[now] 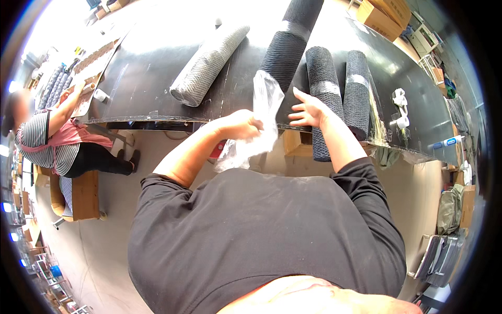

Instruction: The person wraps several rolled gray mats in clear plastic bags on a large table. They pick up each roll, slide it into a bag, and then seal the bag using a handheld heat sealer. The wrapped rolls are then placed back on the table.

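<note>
My left hand [241,124] is closed on a crumpled clear plastic bag [266,104] at the table's front edge. The upper part of that bag covers the near end of a long black textured roll [283,60], banded with clear wrap and slanting away from me. To its right, my right hand [310,110] is open, fingers apart, with nothing in it. It lies close to a shorter dark roll [323,68] that overhangs the edge. Another dark roll [357,104] rests beside that one. Left of the black roll lies a pale grey textured roll [209,65].
These rolls lie on a black table [141,86]. A white strap-like bundle [400,107] and a blue-and-white tube [444,143] sit at its right. Cardboard boxes [379,18] stand at the back right; another carton [298,144] is below the edge. A co-worker [63,131] works at the left.
</note>
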Demonstrator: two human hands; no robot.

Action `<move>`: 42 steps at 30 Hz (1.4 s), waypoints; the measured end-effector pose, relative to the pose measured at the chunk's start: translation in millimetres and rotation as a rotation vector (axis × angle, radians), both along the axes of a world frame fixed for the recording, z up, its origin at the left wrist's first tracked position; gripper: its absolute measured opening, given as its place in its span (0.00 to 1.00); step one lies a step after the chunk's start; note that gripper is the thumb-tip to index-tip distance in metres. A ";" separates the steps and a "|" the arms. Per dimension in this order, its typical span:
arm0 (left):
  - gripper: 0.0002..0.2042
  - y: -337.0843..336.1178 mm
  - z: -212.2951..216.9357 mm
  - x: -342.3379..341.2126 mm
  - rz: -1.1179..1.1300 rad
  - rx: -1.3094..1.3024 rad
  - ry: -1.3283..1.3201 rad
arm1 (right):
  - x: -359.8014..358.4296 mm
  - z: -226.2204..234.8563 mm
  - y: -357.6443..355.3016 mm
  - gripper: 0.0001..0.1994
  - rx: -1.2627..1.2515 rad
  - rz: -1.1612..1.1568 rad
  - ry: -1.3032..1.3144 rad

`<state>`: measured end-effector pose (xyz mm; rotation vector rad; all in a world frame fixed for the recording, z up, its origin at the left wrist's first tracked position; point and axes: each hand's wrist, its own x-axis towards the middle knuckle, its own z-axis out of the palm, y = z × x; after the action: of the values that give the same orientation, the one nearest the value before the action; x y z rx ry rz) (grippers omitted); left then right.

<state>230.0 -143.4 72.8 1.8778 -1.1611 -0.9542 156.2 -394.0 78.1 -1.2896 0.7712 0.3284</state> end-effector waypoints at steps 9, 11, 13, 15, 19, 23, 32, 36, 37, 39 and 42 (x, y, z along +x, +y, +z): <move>0.10 -28.3 20.2 -36.7 -0.383 -0.357 -0.367 | -27.7 -39.8 54.9 0.19 0.379 0.204 -0.557; 0.13 -24.5 8.7 -21.7 -0.227 -0.421 -0.501 | -54.8 -27.2 48.6 0.23 0.604 0.145 -0.622; 0.14 -31.4 -2.9 -15.3 -0.105 -0.319 -0.625 | -82.4 -20.9 49.0 0.27 0.323 0.232 -0.693; 0.15 -46.1 -20.0 -22.0 -0.246 -0.089 -0.647 | -107.2 -38.0 49.9 0.27 -0.133 0.336 -0.580; 0.21 -67.0 -42.2 -20.7 -0.465 0.285 -0.380 | -174.6 -175.4 20.0 0.15 -0.221 0.384 -0.123; 0.17 -58.6 -50.8 -1.0 -0.137 0.187 -0.206 | -231.0 -256.0 -57.2 0.18 0.167 -0.963 0.366; 0.13 2.4 -87.3 17.5 0.335 0.195 -0.513 | -156.3 -370.6 -293.2 0.21 0.315 -0.928 0.054; 0.14 30.3 -68.8 17.1 0.836 0.195 -0.678 | -165.7 -425.1 -309.5 0.23 0.444 -0.865 0.024; 0.17 44.2 -73.6 17.0 1.009 0.154 -0.713 | -167.3 -423.3 -313.8 0.23 0.453 -0.827 0.028; 0.32 66.7 -85.8 27.3 1.348 0.171 -0.713 | -183.6 -430.8 -324.3 0.24 0.472 -0.772 0.018; 0.55 95.4 -102.1 63.7 1.680 0.160 -0.605 | -209.1 -422.3 -335.8 0.25 0.453 -0.681 0.039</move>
<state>293.7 -47.9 -29.3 2.3766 0.4791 0.5058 -52.8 -729.8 -344.2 -0.5480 1.0476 -0.0299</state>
